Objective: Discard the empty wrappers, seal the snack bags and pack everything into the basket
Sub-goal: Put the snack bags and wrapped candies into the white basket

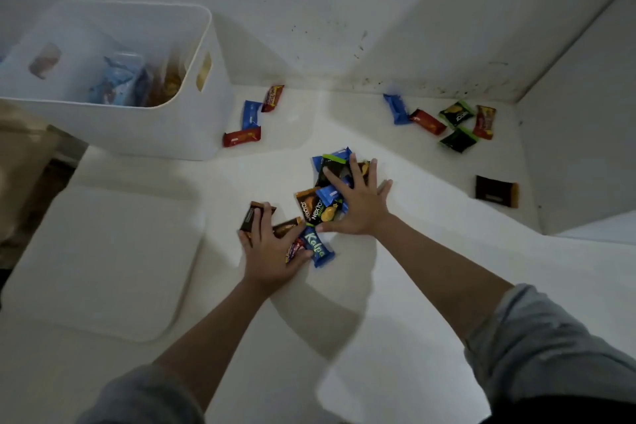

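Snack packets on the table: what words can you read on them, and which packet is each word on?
"Kalpa": blue packet by the left hand.
"Nextar": black and orange packet by the right hand.
"Nextar", partly shown, upside down: black and green packet at far right.
All other packets, and those in the white basket: too small or blurred.

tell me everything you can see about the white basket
The white basket stands upright on the white surface at the far left, near the wall. It looks like smooth, matte plastic, rectangular with rounded corners and a thin rolled rim. An oval handle cutout shows in the right end wall and another in the left one. It has no lid on and already holds snack bags, blue and orange-brown, standing against the right end. Neither hand touches it; three small wrapped snacks lie just right of its base.
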Motion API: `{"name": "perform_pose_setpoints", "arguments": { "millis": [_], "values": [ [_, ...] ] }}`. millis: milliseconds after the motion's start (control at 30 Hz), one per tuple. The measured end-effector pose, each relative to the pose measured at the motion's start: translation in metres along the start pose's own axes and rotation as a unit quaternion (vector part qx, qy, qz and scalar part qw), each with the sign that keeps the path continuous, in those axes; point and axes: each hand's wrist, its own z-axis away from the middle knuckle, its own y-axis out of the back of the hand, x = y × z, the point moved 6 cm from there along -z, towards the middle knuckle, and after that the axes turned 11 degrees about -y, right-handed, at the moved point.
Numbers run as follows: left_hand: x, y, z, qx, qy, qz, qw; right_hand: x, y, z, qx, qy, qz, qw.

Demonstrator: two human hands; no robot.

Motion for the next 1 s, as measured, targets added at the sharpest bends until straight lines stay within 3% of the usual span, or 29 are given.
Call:
{"name": "perform_pose_setpoints", "arguments": {
  "millis": [100, 300, 433, 633, 833, 1000],
  "values": [
    [-0.001, 0.000, 0.000, 0.019, -0.004, -0.007, 1.000, -0.002, -0.001, -0.005, 0.039, -0.013, -0.024, 0.999],
    [0.013, 0.011, 0.008, 0.108, -0.005, 0.000, 0.994, 0.001, 0.001, 0.019, 0.209, -0.013, -0.100, 0.973],
    [0.011, 0.015, 0.006, 0.116, 0.027, 0.076, 0.990, 0.002, -0.004, 0.025, 0.175, -0.048, -0.123, 0.976],
    [-0.002, 0.038, 0.011, 0.163, 0.092, 0.221, 0.957, 0.000, 0.005, 0.037, 0.091, -0.129, -0.183, 0.970],
    [-0.022, 0.087, 0.013, 0.221, 0.073, 0.274, 0.933, -0.023, 0.038, 0.050, 0.108, -0.183, -0.356, 0.910],
    [-0.060, 0.155, 0.004, 0.285, 0.062, 0.314, 0.903, -0.097, 0.092, 0.058, 0.130, -0.140, -0.471, 0.861]
  ]
}}
